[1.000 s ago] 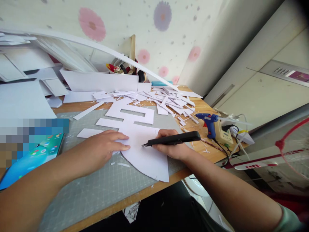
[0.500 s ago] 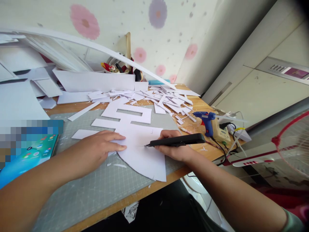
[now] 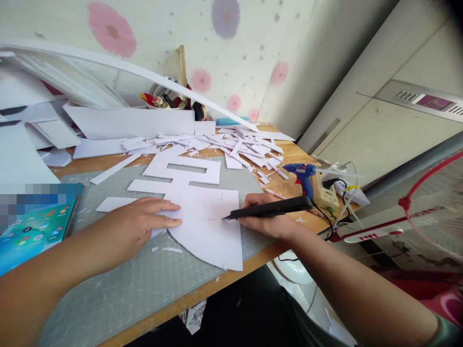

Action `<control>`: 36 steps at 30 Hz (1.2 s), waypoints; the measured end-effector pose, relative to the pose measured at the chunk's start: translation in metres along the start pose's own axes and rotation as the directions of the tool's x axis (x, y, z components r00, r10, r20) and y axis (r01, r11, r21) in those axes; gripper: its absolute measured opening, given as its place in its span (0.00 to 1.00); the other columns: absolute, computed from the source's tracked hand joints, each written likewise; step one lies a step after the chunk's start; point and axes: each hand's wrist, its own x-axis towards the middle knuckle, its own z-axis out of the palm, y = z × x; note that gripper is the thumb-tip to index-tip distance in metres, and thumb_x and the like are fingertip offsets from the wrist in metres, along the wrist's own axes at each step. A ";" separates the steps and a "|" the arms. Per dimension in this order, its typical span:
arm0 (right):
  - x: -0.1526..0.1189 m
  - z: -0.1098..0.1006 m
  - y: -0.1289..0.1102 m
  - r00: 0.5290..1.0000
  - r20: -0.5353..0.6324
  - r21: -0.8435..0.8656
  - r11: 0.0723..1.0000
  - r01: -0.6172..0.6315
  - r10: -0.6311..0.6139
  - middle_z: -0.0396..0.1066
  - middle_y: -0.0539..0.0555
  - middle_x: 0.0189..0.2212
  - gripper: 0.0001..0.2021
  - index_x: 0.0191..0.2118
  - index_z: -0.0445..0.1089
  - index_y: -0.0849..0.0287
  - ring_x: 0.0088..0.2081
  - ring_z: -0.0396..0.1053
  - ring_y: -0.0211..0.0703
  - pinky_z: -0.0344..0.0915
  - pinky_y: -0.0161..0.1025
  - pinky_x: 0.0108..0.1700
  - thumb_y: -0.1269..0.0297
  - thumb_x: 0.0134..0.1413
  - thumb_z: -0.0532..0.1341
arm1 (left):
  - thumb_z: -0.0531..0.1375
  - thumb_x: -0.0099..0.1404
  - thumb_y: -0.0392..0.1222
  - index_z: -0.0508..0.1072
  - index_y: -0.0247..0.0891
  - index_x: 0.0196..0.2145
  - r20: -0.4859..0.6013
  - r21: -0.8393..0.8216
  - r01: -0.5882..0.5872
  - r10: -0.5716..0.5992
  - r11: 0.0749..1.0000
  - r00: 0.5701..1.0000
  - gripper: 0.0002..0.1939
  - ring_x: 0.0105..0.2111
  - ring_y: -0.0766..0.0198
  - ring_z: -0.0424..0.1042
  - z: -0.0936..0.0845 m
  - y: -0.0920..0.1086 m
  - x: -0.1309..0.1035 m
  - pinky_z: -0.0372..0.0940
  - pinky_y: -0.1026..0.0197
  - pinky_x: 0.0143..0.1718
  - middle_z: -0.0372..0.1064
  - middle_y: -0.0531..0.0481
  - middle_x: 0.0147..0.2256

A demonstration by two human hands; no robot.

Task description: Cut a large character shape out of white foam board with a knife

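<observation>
My right hand [image 3: 265, 219] is closed around a black utility knife [image 3: 275, 207], its blade tip touching a white foam board piece [image 3: 206, 241]. A thin line runs leftward from the tip across the board. The piece has a curved lower edge, a straight right edge and a rectangular slot in its upper part. My left hand [image 3: 152, 217] lies flat with fingers stretched out, the fingertips pressing on the board's left side. Under the board is a grey cutting mat [image 3: 119, 294] with grid lines.
White offcuts [image 3: 249, 149] are heaped at the back of the wooden table. A blue glue gun [image 3: 304, 178] stands at the right beside a power strip [image 3: 323, 193] with cables. A tablet with a lit screen [image 3: 39, 226] lies at the left. One long white strip [image 3: 144, 72] arches overhead.
The knife tip has moved to the right along the board, and the line behind it is longer. My left hand keeps its place on the board. The whole view has shifted slightly.
</observation>
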 end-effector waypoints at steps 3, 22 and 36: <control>-0.004 -0.003 0.005 1.000 -0.001 -0.012 1.000 0.009 -0.009 0.66 0.46 0.23 0.10 0.27 0.69 0.57 0.26 0.60 0.34 0.55 0.32 0.27 0.59 0.52 0.67 | 0.50 0.60 0.24 0.75 0.59 0.52 -0.003 -0.005 -0.014 0.014 1.000 1.000 0.33 0.58 0.56 0.69 0.002 -0.004 -0.001 0.66 0.48 0.57 0.67 0.61 0.59; -0.034 -0.019 0.029 0.971 -0.194 0.359 0.931 -0.062 0.139 0.65 0.47 0.22 0.06 0.24 0.69 0.57 0.27 0.62 0.38 0.60 0.37 0.31 0.65 0.44 0.67 | 0.49 0.62 0.25 0.75 0.55 0.53 0.036 -0.011 -0.004 0.004 1.000 0.999 0.31 0.59 0.56 0.67 -0.002 -0.001 0.001 0.65 0.46 0.58 0.67 0.58 0.60; 0.054 0.014 -0.014 0.976 -0.219 0.603 0.786 0.134 0.002 0.72 0.47 0.23 0.12 0.37 0.75 0.58 0.24 0.68 0.36 0.64 0.34 0.27 0.70 0.42 0.66 | 0.56 0.62 0.33 0.76 0.50 0.52 -0.111 -0.093 0.015 -0.026 0.996 0.993 0.23 0.56 0.48 0.69 0.014 0.018 0.001 0.67 0.44 0.55 0.69 0.46 0.57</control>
